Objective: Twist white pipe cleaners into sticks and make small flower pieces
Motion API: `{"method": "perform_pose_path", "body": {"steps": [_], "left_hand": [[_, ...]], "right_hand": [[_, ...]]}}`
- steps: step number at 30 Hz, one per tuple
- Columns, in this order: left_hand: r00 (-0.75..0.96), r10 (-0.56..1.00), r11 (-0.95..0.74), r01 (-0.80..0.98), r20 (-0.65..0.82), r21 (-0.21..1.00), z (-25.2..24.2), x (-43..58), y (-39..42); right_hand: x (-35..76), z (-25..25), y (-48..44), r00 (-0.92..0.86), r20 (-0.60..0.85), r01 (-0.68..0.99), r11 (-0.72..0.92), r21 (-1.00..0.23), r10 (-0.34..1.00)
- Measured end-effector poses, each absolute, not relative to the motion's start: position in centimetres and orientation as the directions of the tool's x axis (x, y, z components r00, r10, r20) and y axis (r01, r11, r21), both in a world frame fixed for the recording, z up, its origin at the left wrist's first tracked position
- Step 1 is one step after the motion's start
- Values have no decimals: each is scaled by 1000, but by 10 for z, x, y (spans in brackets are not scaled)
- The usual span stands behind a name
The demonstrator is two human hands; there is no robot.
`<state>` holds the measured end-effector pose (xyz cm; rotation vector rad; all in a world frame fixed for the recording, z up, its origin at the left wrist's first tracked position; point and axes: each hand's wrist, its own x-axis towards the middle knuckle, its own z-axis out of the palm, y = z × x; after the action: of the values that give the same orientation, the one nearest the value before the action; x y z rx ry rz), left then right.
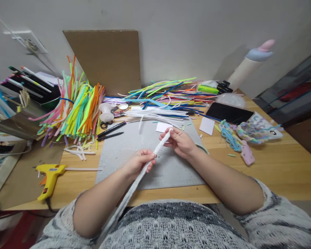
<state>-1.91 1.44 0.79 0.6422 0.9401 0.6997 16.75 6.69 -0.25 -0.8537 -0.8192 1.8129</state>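
the white fuzzy strip [159,147] was held above the grey cutting mat [129,141], which lay on the table [261,173]. the strip ran on a slant from over the mat's far half, down across its centre and past its near edge towards the person's lap. its lower part was blurred, so its end could not be made out.

the left hand [140,162] was closed round the strip over the mat's centre, thumb and fingers pinching it. the right hand [180,142] was closed on the strip's upper tip, gripping it between thumb and fingertips.

the step in hand appeared to be winding or tightening the fuzzy covering near the tip. recommended practice was judged as follows:

- the left hand's pinch belonged close below the section being worked, so that finished turns could not loosen.
- the right hand needed light, even tension; a hard pull risked bending the tip.
- each turn was best laid touching the one before it, leaving no gap.
- the strip was best kept over the mat, clear of the loose material around it.

spare white pipe cleaners [158,114] lay just beyond the mat's far edge. a glue gun [50,174] lay left of the mat, well apart from both hands. a bundle of coloured pipe cleaners [77,107] lay beyond the mat's far left corner.
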Motion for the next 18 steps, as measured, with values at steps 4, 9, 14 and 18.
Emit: {"method": "perform_pose_path", "body": {"steps": [4,9,14,18], "left_hand": [[295,838,522,-188,-459,832,5,-18,15],[185,900,412,-67,-394,909,1,-15,13],[263,857,491,-156,-443,857,2,-15,13],[345,804,578,-260,-484,774,3,-18,14]], "right_hand": [[170,-1,69,-423,-181,-416,-367,-832,888],[162,-1,60,-560,-319,-256,-526,-811,765],[157,-5,53,-491,-355,-233,-512,-826,796],[158,-6,54,-458,-375,-233,-516,-824,806]]}}
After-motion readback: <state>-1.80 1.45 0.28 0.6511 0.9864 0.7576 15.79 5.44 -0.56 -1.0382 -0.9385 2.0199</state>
